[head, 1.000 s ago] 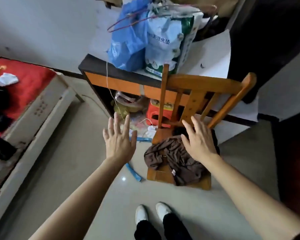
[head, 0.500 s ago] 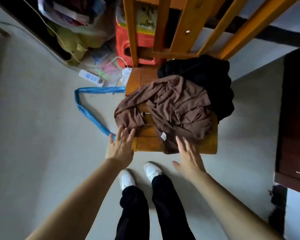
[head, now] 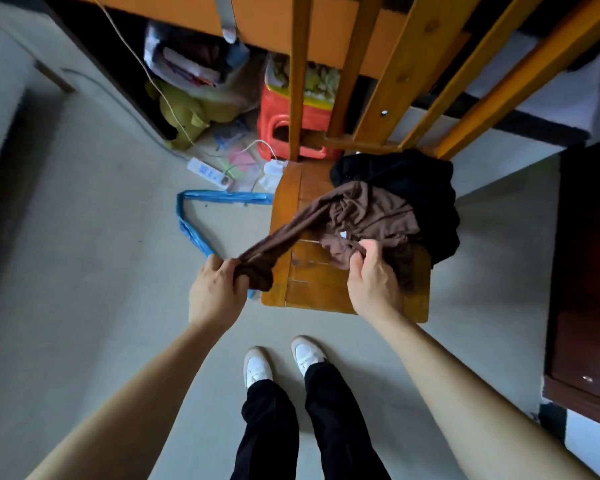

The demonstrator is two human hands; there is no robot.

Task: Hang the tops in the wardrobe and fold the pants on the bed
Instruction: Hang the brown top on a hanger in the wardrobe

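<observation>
From the head view, our left hand (head: 219,289) is curled tight round a bunched end of the brown garment (head: 368,213), just off the left edge of the chair seat (head: 312,289). Our right hand (head: 371,275) pinches a fold of it near the white tag. Most of the cloth lies on the seat, against a black garment (head: 413,181) at the back. We cannot tell yet whether the brown piece is a top or pants. To lift it well, we judge we should raise both hands together and let it hang free, so the black one is not dragged off. The chair back stands close ahead and a dark cabinet (head: 589,271) is to the right. A blue strip (head: 191,230) lies on the floor near our left hand. The most open floor is to the left and behind.
</observation>
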